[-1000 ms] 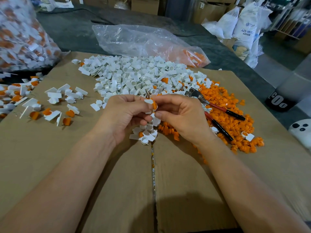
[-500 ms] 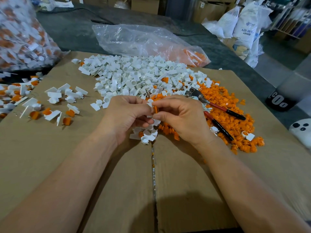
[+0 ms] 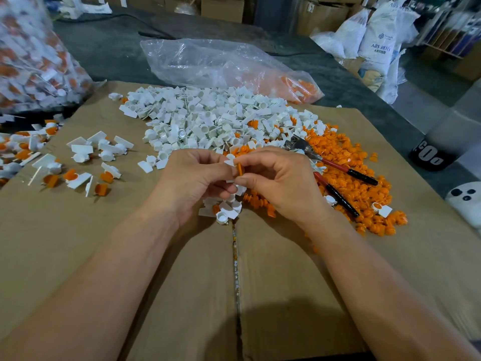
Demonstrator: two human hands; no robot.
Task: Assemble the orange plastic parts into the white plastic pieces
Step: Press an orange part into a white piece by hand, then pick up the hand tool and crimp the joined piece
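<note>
My left hand (image 3: 194, 182) pinches a small white plastic piece (image 3: 230, 162) between thumb and fingers. My right hand (image 3: 281, 182) pinches an orange plastic part (image 3: 239, 169) right against it, fingertips of both hands touching. Behind the hands lies a big pile of white pieces (image 3: 208, 121). To the right spreads a pile of orange parts (image 3: 348, 173). A small cluster of white pieces (image 3: 223, 208) sits just below my hands.
Red-and-black-handled pliers (image 3: 335, 169) lie on the orange pile. Assembled pieces (image 3: 78, 168) are scattered at the left on the cardboard sheet (image 3: 182, 282). A clear bag (image 3: 221, 66) lies behind the piles, and a full bag (image 3: 31, 61) stands far left.
The two hands have stayed together in the middle; the orange part has turned edge-on between the fingertips against the white piece.
</note>
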